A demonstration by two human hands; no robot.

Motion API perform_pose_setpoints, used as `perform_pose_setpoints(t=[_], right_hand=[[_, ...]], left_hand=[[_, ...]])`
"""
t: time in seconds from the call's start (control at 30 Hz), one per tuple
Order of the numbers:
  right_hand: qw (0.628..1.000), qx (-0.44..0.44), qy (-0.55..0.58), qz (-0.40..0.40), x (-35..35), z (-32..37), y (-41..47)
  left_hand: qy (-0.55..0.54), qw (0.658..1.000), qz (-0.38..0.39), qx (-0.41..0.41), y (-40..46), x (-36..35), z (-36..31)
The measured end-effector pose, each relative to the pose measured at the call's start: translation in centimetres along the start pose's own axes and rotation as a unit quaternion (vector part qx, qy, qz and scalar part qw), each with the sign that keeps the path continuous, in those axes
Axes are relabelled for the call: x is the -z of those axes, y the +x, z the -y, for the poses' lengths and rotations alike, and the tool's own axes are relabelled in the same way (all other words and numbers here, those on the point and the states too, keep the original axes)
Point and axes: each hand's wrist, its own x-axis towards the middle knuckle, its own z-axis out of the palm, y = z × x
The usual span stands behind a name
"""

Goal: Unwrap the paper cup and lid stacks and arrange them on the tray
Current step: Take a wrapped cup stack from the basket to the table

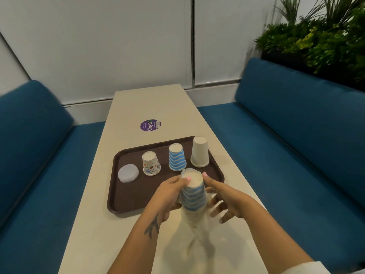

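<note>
You had the blue-striped cup stack (193,196) upside down just in front of the brown tray (126,202), its clear wrap (194,232) trailing toward you. Your left hand (167,194) curled round the stack near its top; your right hand (223,198) touched the other side with fingers spread, its grip blurred. The paper looked light and easily crushed, the film slippery, so hold the sides gently. On the tray stood a lid stack (128,173) and three inverted cup stacks: printed (151,164), striped (177,160), white (199,152).
</note>
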Motion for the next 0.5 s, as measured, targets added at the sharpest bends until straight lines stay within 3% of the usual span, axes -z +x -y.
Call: perform_pose_setpoints(t=[0.17,0.33,0.5], right_hand=[[0.995,0.044,0.004,-0.091,0.6,1.1,-0.7],[0.977,0.126,0.047,-0.167,0.6,0.7,0.1],[0.88,0.354,0.094,-0.301,-0.1,2.5,-0.4]], left_hand=[[-0.009,0.999,-0.004,-0.049,-0.5,0.0,0.0],[-0.058,0.984,-0.113,-0.128,-2.3,-1.7,1.7],[-0.004,0.96,-0.178,-0.217,-3.5,-2.8,3.3]])
